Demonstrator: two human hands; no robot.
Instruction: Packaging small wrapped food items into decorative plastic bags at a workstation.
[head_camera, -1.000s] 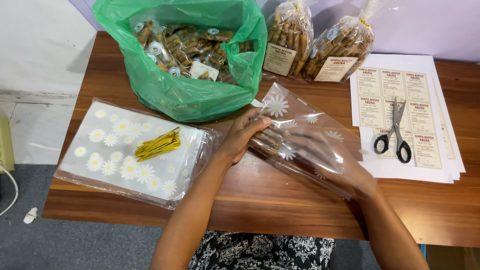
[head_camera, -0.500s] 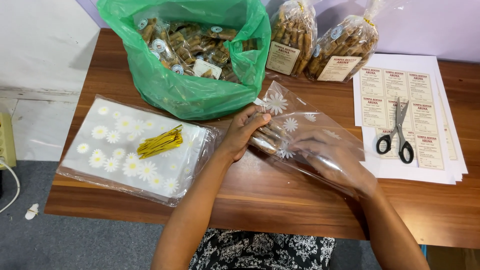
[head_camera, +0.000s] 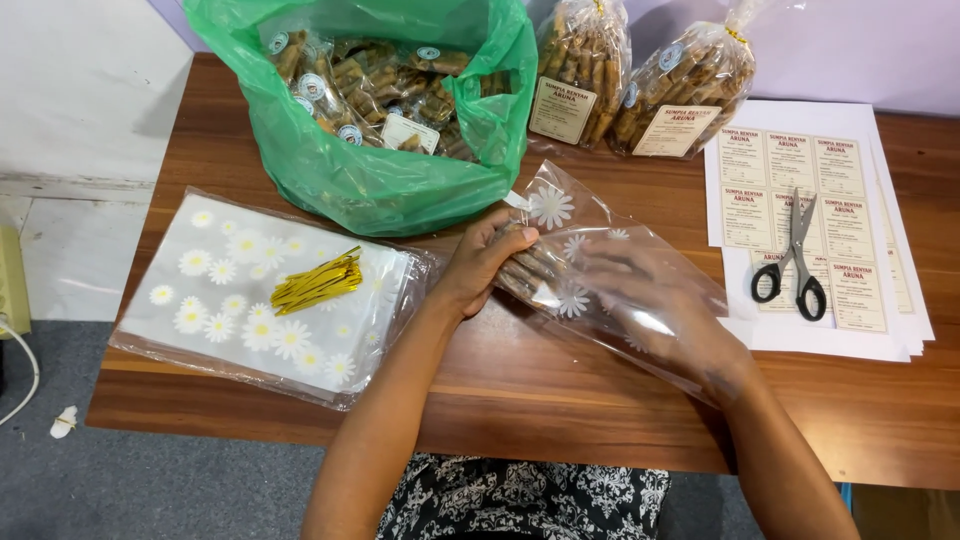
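Hands filling a daisy-print bag on the worktop (head_camera: 560, 400)

The left hand (head_camera: 485, 262) gripped the clear crinkly bag (head_camera: 590, 270) outside, over brown sticks (head_camera: 525, 275); the right hand (head_camera: 660, 310) lay inside it, fingers spread and loose.

The right hand (head_camera: 660, 310) is veiled inside the clear daisy bag (head_camera: 600, 270), its fingers seemingly blurred.

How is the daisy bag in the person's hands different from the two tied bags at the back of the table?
The daisy bag lies on its side, open, with the right hand inside it; the tied bags stand upright, closed with gold ties. It holds few brown sticks and has no label; they are full and labelled. All are clear plastic.
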